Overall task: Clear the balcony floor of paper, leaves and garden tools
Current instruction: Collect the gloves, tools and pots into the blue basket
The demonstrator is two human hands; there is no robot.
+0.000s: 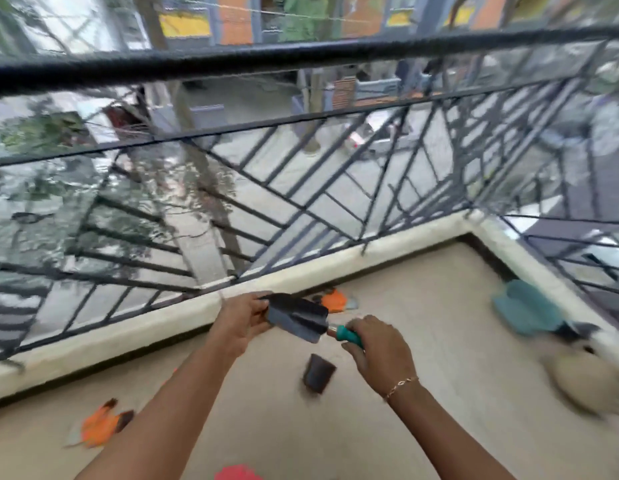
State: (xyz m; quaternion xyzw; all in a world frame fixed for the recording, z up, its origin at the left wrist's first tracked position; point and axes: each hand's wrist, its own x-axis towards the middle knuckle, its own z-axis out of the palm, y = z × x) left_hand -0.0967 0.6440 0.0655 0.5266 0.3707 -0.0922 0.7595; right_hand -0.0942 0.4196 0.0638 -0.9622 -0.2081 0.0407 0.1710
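Observation:
Above the balcony floor (422, 341) I hold a garden trowel (297, 317) with a dark metal blade and a teal handle. My left hand (242, 320) grips the tip of the blade, and my right hand (380, 351) is curled round the handle. Below the trowel a small dark pot (318, 373) lies on the floor. Orange leaves lie near the wall (334, 300) and at the lower left (100, 426). The frame is blurred.
A black metal railing (301, 60) on a low white ledge (134, 334) bounds the balcony, with the street far below. A teal glove-like object (524, 311) and a beige sack-like shape (588, 382) lie at the right. Something red (237, 473) shows at the bottom edge.

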